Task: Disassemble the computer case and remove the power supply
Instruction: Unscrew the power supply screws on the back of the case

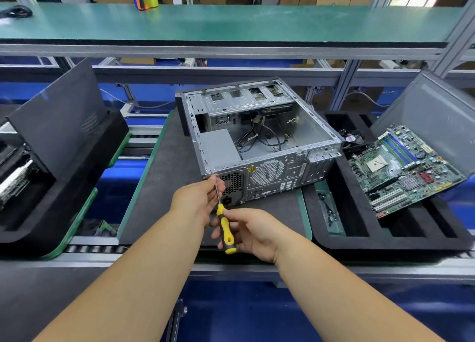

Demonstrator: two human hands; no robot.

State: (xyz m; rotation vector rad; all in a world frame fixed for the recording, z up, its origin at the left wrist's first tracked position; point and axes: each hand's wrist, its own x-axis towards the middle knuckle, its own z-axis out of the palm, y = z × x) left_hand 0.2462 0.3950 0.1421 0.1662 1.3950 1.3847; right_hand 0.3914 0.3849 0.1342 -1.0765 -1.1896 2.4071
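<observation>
An open grey computer case [305, 128] lies on its side on a dark foam pad, its rear panel toward me. The grey power supply [218, 147] sits in the case's near left corner, with loose cables beside it. My right hand [250, 235] grips the yellow and black handle of a screwdriver [225, 230]. Its shaft runs up to the top left corner of the rear panel. There my left hand [199, 200] pinches the shaft near its tip.
A green motherboard [403, 169] leans in a black foam tray [385, 241] on the right, a grey side panel [437, 118] behind it. Loose screws [327, 210] lie in that tray. Another black tray with a dark panel [59, 120] stands left. A shelf runs overhead.
</observation>
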